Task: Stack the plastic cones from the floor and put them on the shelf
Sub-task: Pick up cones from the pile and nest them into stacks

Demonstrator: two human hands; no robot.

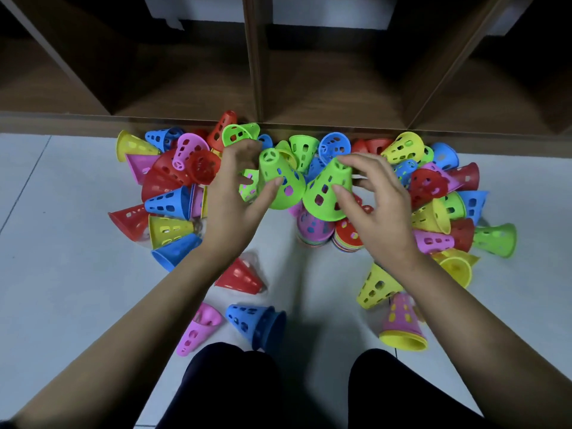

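Several plastic cones with holes, in red, blue, yellow, green and pink, lie heaped on the floor in front of a wooden shelf. My left hand grips a green cone, thumb on its side, narrow top pointing away. My right hand holds a second green cone by thumb and fingers. The wide rims of the two cones touch. Below them stand two short stacks of cones, one topped pink and one topped red.
The shelf has dark open compartments split by upright wooden dividers. Loose cones lie near my knees: a red one, a blue one, a pink one, a yellow one and a pink-on-yellow stack. The floor is pale tile.
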